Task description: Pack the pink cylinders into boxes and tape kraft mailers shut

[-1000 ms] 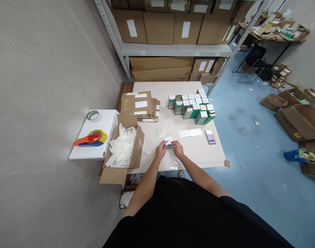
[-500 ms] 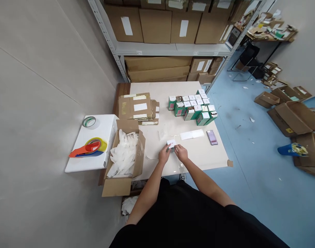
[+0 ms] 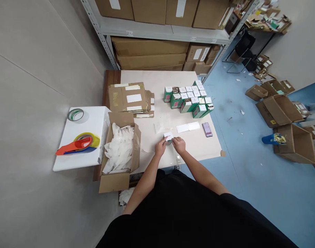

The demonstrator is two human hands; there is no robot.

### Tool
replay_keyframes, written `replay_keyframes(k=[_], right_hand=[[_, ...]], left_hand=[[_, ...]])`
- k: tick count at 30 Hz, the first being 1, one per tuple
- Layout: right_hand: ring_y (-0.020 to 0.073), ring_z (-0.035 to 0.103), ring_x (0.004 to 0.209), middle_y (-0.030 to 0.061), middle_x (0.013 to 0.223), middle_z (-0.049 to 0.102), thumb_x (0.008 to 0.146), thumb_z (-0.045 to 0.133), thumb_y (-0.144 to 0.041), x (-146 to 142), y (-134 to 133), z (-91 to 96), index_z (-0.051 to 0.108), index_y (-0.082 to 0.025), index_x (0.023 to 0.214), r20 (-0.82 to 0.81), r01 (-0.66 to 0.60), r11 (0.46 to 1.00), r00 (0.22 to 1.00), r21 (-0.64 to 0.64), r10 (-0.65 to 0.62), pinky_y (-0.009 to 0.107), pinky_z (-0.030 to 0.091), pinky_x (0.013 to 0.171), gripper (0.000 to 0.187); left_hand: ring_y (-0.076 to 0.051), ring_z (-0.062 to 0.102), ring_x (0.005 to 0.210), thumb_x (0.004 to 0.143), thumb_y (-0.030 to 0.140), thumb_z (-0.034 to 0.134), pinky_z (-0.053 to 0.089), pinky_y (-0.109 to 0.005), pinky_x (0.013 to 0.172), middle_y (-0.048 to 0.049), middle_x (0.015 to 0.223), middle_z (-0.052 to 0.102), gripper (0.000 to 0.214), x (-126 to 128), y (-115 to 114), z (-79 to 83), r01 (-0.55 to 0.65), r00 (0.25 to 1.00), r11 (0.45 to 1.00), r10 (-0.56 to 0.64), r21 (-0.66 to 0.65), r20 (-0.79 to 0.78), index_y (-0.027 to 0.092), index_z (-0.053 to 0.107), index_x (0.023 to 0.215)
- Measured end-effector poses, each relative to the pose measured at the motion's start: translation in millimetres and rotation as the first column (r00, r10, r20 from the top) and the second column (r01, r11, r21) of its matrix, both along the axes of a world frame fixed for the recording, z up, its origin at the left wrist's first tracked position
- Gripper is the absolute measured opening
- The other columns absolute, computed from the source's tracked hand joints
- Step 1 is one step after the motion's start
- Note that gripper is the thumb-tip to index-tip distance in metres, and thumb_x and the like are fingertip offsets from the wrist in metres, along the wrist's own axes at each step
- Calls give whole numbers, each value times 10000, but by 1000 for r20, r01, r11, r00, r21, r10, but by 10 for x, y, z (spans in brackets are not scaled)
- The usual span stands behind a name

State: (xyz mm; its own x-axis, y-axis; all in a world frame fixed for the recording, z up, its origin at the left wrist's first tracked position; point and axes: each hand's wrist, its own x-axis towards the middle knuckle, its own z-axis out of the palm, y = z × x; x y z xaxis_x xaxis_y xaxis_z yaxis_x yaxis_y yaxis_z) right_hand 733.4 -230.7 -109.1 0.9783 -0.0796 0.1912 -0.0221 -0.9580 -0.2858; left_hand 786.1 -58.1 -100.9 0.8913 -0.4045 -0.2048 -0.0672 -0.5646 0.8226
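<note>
Seen from above: L hand (image 3: 160, 147) & R hand (image 3: 179, 144) meet near the front edge of the table (image 3: 157, 79). Fingers of both curl around a small white-topped box (image 3: 168, 136) held betw. them. Just behind lie white cards (image 3: 188, 127); further back, green boxes (image 3: 188, 100). Open carton (image 3: 113, 181) w/ white bags at L.

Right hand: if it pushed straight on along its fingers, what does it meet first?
The small white-topped box, which the right hand seems to be touching; the left hand lies just past it, depth unclear.
</note>
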Motion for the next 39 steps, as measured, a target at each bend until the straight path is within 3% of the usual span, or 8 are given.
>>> replay_keyframes(k=[4, 8, 15, 24, 39], right_hand=[[240, 635, 951, 86, 1123, 763, 998, 551, -185, -23, 5, -34, 760, -240, 990, 3, 41, 999, 999, 27, -41, 317, 473, 781, 216], [251, 617, 950, 94, 1056, 755, 1009, 538, -199, -18, 0, -29, 753, -233, 970, 11, 38, 993, 999, 108, -40, 338, 480, 813, 221], [257, 592, 949, 89, 975, 726, 979, 546, -173, -51, -14, 5, 747, -241, 909, -17, 45, 977, 999, 210, -42, 350, 488, 821, 223], [260, 649, 975, 84, 1001, 745, 933, 574, -259, -46, -47, 17, 768, -225, 1057, -58, 159, 882, 987, 443, -148, 375, 549, 826, 232], [223, 647, 949, 82, 1011, 675, 976, 539, -221, -115, 42, 56, 749, -219, 1030, -81, 132, 933, 991, 336, -111, 311, 526, 781, 217]], left_hand=[[-215, 665, 1241, 1024, 284, 540, 503, -309, 1058, 27, 1520, 586, 451, -11, -6, 1, -3, 1000, 1000, 3, 10, -15, 356, 597, 1466], [-229, 695, 1164, 1036, 287, 517, 506, -336, 1050, -4, 1436, 661, 490, -29, -15, 3, 6, 1000, 998, -5, 55, -23, 331, 534, 1524], [-227, 644, 1270, 1020, 223, 517, 506, -328, 1071, -4, 1516, 592, 504, -74, -10, -38, 4, 1000, 1000, -4, 18, 2, 311, 550, 1515], [-224, 608, 1329, 1013, 181, 487, 496, -363, 1119, 3, 1529, 578, 545, -102, -50, -13, 8, 999, 1000, -7, -28, 37, 295, 511, 1545], [-231, 635, 1287, 1009, 178, 514, 505, -327, 1081, -7, 1565, 541, 484, -80, -46, 51, 67, 996, 998, -67, -11, 57, 317, 609, 1463]])
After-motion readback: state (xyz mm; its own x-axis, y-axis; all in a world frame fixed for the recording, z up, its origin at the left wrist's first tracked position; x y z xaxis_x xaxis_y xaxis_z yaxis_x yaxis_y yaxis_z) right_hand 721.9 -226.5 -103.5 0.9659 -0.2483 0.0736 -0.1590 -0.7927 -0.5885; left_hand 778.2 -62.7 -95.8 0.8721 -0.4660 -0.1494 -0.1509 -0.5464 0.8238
